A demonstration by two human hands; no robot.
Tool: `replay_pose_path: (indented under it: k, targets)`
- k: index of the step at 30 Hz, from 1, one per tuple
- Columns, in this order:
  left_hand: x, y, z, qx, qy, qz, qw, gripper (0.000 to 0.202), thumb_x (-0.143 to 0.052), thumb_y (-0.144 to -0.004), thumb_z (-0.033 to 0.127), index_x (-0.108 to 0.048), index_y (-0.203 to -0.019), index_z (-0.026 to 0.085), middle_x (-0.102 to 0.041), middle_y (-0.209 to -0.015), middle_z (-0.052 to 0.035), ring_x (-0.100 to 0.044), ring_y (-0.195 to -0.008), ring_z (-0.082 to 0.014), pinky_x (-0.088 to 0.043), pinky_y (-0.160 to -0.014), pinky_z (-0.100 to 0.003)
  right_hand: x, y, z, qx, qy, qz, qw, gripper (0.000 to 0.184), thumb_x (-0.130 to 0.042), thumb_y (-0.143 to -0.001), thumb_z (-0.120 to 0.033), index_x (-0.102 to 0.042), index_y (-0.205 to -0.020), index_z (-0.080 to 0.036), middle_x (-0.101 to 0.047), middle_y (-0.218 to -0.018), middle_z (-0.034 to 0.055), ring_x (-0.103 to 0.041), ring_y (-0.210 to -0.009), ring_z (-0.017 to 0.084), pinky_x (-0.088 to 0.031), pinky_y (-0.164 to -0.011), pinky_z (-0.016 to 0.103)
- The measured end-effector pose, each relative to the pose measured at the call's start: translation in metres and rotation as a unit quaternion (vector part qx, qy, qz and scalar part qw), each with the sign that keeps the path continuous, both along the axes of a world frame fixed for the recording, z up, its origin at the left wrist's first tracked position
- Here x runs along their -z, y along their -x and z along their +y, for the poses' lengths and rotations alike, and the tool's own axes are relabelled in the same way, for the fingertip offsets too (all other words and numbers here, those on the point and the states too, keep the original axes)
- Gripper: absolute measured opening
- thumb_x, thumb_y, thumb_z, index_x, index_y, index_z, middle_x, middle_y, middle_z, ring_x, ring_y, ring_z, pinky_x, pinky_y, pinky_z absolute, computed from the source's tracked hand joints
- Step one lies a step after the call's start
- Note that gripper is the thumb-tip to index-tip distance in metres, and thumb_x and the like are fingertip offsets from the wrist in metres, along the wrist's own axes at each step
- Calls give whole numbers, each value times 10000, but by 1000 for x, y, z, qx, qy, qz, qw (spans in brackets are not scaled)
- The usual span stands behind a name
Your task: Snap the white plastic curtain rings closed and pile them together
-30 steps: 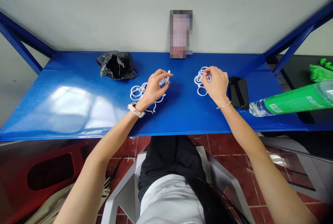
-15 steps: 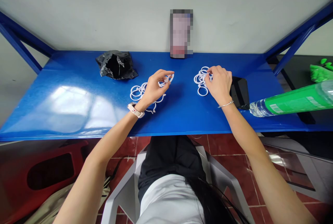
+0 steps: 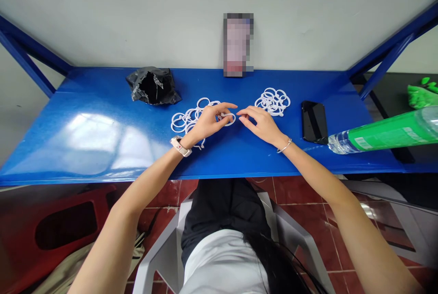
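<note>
My left hand [image 3: 208, 121] holds a white plastic ring [image 3: 234, 120] near the middle of the table, its index finger stretched out above the ring. Close to that ring's right side is my right hand [image 3: 262, 124], thumb and index finger slightly apart, with nothing visible between them. Under and around my left hand lies a loose group of similar white rings [image 3: 178, 122], partly covered by the hand and wrist. Beyond my right hand, a second pile of white rings [image 3: 273, 101] rests on the table; small clasp-like bits show on some rings.
On the blue table [image 3: 85, 157] a crumpled black plastic bag [image 3: 155, 86] gapes at the back left. A blurred phone-like object [image 3: 237, 45] leans on the wall. To the right are a black phone [image 3: 314, 121] and a lying bottle with a green label [image 3: 386, 130].
My right hand has left the right-hand pile and moved left, close to my left hand. My left hand has shifted slightly right and down, still holding a ring.
</note>
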State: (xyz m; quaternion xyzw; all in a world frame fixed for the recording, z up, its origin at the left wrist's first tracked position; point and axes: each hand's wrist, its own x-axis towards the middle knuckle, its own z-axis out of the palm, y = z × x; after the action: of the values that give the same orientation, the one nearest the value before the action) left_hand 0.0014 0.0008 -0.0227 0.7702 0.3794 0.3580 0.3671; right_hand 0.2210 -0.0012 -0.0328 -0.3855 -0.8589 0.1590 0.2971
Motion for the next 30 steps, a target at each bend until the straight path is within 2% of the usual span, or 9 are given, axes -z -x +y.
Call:
replay_pose_path:
  k: [4, 11, 17, 23, 27, 30]
  targets:
    - [1, -2, -1, 19, 4, 26, 999, 393, -559, -938, 395, -635, -1227, 138, -755, -827, -38, -677, -728, -151, -533, -737, -268, 5, 3, -2, -25, 21, 11, 999, 220, -490, -1004, -346, -661, -1012, -208, -683, -835, 41, -636, -780, 198, -480, -770, 342]
    - [10, -5, -1, 53, 10, 37, 998, 418, -546, -939, 416, -607, -1253, 148, -739, -837, -33, -677, -715, -151, -532, -721, -264, 10, 5, -2, -31, 42, 24, 998, 137, -544, -966, -302, -639, -954, -205, -692, -829, 37, -642, -765, 196, -479, -770, 341]
    - [10, -5, -2, 32, 14, 2, 999, 508, -617, -909, 496, -601, -1279, 148, -721, -861, -44, -664, -741, -145, -533, -724, -262, 8, 7, -4, -20, 75, 66, 995, 108, -564, -933, -292, -629, -881, -224, -706, -813, 19, -644, -723, 181, -510, -729, 329]
    - [4, -5, -1, -35, 39, -62, 997, 502, -690, -852, 535, -651, -1188, 164, -717, -1031, -89, -685, -939, -184, -559, -754, -262, 8, 8, -4, 35, 122, 180, 975, 225, -595, -927, -462, -620, -909, -238, -719, -844, 17, -694, -782, 192, -567, -781, 351]
    - [6, -5, 0, -32, 80, -103, 991, 476, -672, -860, 563, -681, -1096, 149, -749, -951, -92, -718, -841, -180, -582, -770, -295, 12, 8, -1, 31, 180, 260, 948, 281, -640, -891, -520, -609, -933, -244, -720, -839, 9, -719, -785, 195, -587, -794, 364]
    - [6, -5, 0, -34, 76, -100, 991, 457, -618, -895, 578, -713, -971, 138, -755, -877, -90, -708, -732, -161, -576, -716, -287, 13, 8, 0, 18, 189, 259, 947, 287, -656, -879, -516, -618, -912, -234, -715, -835, 7, -714, -770, 184, -582, -794, 356]
